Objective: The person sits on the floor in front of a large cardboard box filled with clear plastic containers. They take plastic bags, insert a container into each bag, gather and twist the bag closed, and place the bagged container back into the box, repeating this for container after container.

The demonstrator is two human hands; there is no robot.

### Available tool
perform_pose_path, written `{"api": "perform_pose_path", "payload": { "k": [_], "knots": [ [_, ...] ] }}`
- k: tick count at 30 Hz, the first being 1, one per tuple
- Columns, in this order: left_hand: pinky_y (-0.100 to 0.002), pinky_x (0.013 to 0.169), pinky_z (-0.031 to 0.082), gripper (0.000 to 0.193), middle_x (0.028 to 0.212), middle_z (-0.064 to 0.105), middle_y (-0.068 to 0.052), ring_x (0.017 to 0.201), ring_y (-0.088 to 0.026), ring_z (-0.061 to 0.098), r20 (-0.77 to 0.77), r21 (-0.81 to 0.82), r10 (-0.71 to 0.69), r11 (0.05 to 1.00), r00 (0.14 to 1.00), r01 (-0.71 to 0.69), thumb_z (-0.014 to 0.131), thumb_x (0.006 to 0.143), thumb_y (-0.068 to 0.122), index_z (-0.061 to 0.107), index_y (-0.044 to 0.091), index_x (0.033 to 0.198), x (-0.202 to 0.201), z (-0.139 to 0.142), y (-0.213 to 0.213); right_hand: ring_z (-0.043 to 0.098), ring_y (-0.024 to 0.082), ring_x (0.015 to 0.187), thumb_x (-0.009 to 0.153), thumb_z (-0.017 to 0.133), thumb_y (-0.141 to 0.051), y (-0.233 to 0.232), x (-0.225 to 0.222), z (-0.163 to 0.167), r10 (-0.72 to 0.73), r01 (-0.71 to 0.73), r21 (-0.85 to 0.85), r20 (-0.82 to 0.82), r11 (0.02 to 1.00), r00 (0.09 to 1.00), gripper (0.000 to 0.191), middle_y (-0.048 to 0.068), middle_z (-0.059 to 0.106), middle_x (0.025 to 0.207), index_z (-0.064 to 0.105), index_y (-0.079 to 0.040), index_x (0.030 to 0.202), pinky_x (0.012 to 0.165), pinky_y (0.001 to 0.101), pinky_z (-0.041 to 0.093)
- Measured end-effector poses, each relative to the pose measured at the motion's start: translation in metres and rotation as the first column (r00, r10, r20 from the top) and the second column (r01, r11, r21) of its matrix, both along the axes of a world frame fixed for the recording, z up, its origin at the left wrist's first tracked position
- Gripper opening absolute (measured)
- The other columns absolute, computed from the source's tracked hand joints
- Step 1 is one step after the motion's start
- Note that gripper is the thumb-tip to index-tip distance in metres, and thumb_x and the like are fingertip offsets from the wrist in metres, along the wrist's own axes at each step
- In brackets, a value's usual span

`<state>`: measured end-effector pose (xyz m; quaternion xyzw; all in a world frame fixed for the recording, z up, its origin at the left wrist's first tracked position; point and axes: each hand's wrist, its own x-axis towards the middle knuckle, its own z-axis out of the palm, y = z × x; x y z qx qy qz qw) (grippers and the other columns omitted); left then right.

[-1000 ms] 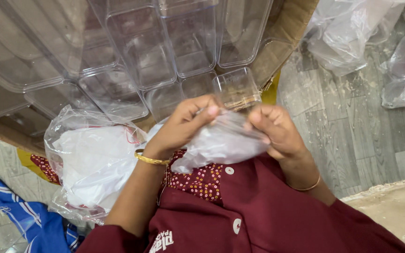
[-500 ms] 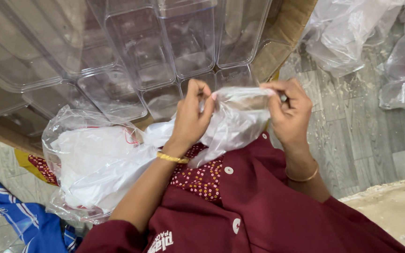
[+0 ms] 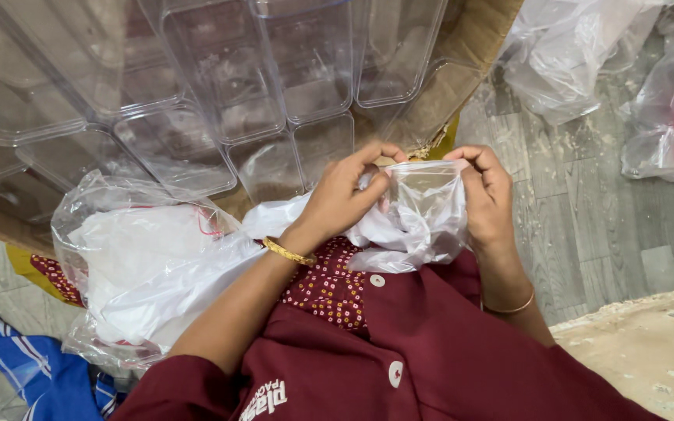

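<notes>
- The left hand point(image 3: 345, 195) and the right hand point(image 3: 487, 195) are each pinched shut on the top edge of one small clear plastic bag point(image 3: 423, 210), held up just in front of the cardboard box point(image 3: 462, 70).
- The hands sit slightly apart, with the bag's mouth stretched between them; thumb and fingers on each side grip the thin film.
- Judged from the grip, the opening goes best if each hand keeps only one layer of film and the pull is gentle and level, so the film does not tear or slip.
- Counted: two hands, one bag in hand, one gold bangle point(image 3: 289, 251) on each wrist.
- Inside the box stand clear plastic containers point(image 3: 228, 86), about nine visible, some cut off by the frame.
- Left of the box lies one large bag of white material point(image 3: 150, 265); right of it, on the grey floor point(image 3: 587, 226), lie at least two more crumpled bags point(image 3: 563, 54).
</notes>
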<state>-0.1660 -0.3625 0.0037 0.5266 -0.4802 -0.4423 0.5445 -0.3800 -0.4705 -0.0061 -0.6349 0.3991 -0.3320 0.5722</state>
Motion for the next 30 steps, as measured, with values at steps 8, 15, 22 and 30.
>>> {"api": "perform_pose_path", "payload": {
  "k": [8, 15, 22, 30],
  "knots": [
    [-0.034, 0.068, 0.058, 0.026, 0.078, 0.075, -0.01, 0.069, -0.019, 0.076, 0.106, 0.179, 0.024, 0.983, 0.994, -0.042, 0.057, 0.093, 0.013, 0.065, 0.009, 0.117, -0.01, -0.025, 0.003, 0.059, 0.006, 0.089, 0.106, 0.05, -0.006, -0.005, -0.016, -0.033, 0.043, -0.043, 0.015, -0.044, 0.999, 0.998, 0.015, 0.0, 0.065, 0.099, 0.063, -0.002, 0.112, 0.079, 0.0214, 0.049],
    [-0.049, 0.08, 0.054, 0.028, 0.089, 0.073, -0.022, 0.084, -0.039, 0.071, 0.471, 0.188, 0.028, 0.973, 0.881, -0.131, 0.061, 0.094, 0.017, 0.069, 0.009, 0.119, -0.009, -0.05, -0.016, 0.067, 0.014, 0.092, 0.106, 0.055, -0.023, -0.008, -0.002, -0.063, 0.148, -0.133, 0.107, -0.144, 0.985, 0.979, 0.031, 0.009, 0.072, 0.101, 0.07, 0.0, 0.119, 0.08, 0.0285, 0.055],
    [-0.045, 0.077, 0.056, 0.021, 0.099, 0.075, -0.015, 0.087, -0.036, 0.072, 0.461, -0.203, 0.158, 0.977, 0.873, -0.07, 0.06, 0.094, 0.013, 0.07, 0.009, 0.112, -0.029, 0.001, -0.063, 0.071, 0.021, 0.099, 0.098, 0.056, -0.04, -0.04, -0.029, -0.012, 0.294, -0.421, 0.34, 0.367, 0.841, 0.883, 0.056, 0.019, 0.071, 0.117, 0.061, 0.007, 0.128, 0.089, 0.0352, 0.059],
    [-0.032, 0.075, 0.059, 0.023, 0.091, 0.074, -0.006, 0.083, -0.016, 0.076, 0.201, -0.223, 0.231, 0.957, 0.952, -0.185, 0.056, 0.108, 0.02, 0.061, 0.009, 0.128, 0.005, 0.013, -0.051, 0.075, 0.026, 0.111, 0.115, 0.053, -0.04, -0.132, -0.077, -0.022, -0.358, 0.188, 0.36, 0.497, 0.914, 0.79, 0.046, 0.013, 0.073, 0.123, 0.068, 0.001, 0.127, 0.103, 0.0403, 0.064]
  ]
}}
